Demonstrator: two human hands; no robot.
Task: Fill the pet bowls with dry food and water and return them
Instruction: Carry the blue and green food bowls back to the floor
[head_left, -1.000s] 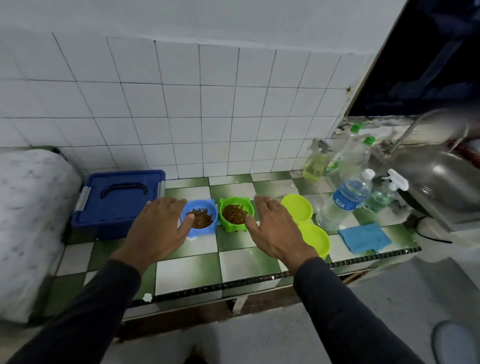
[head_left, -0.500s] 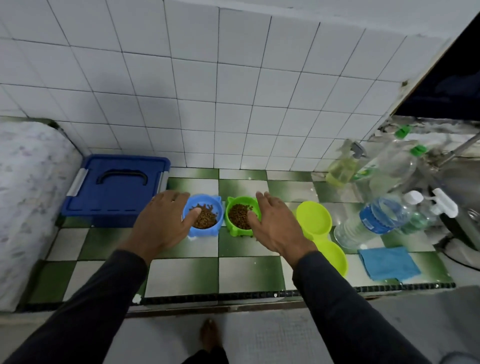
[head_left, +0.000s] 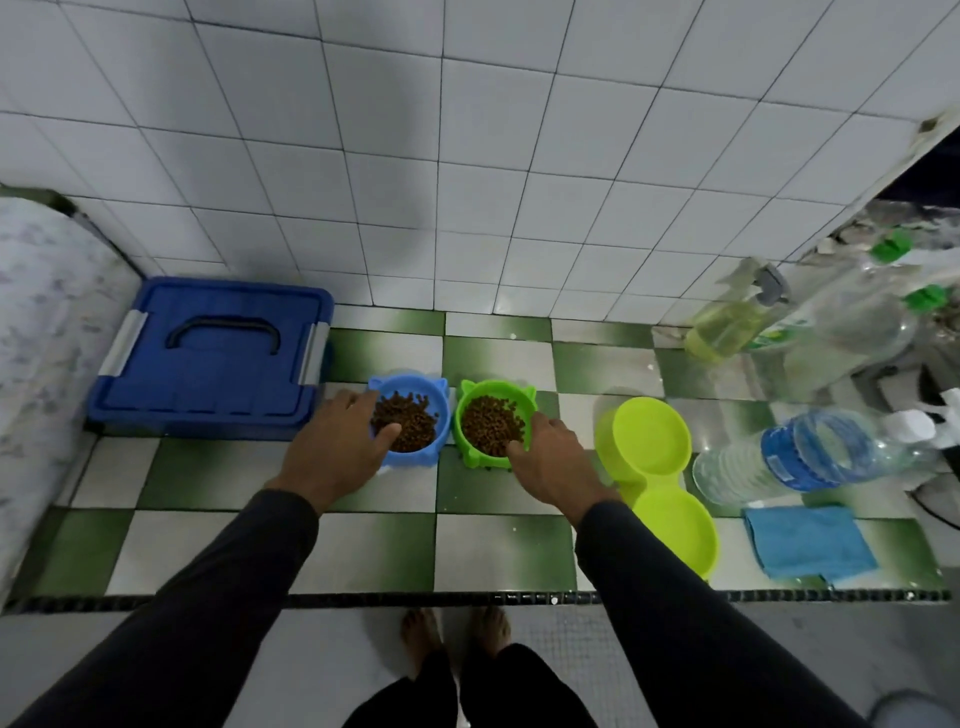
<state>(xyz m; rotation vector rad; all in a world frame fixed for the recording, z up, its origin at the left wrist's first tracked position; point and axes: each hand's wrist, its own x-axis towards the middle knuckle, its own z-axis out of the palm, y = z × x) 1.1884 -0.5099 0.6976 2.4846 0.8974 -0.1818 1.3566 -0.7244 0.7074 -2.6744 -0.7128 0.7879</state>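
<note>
Since both little cat-ear bowls are sitting side by side on the green-and-white checked counter (head_left: 208, 545) already loaded with kibble, they're looking like light, stiff plastic that's going to slide or tip easily, so grabbing by the rim seems smartest. That's what's happening: the left hand (head_left: 332, 452) is curling around the blue bowl (head_left: 434, 452) with thumb over the rim, and the right hand (head_left: 550, 457) is pinching the green bowl (head_left: 470, 452) the same way. Fingers behind the bowls are hiding, and the bottles at right are blurring out.
</note>
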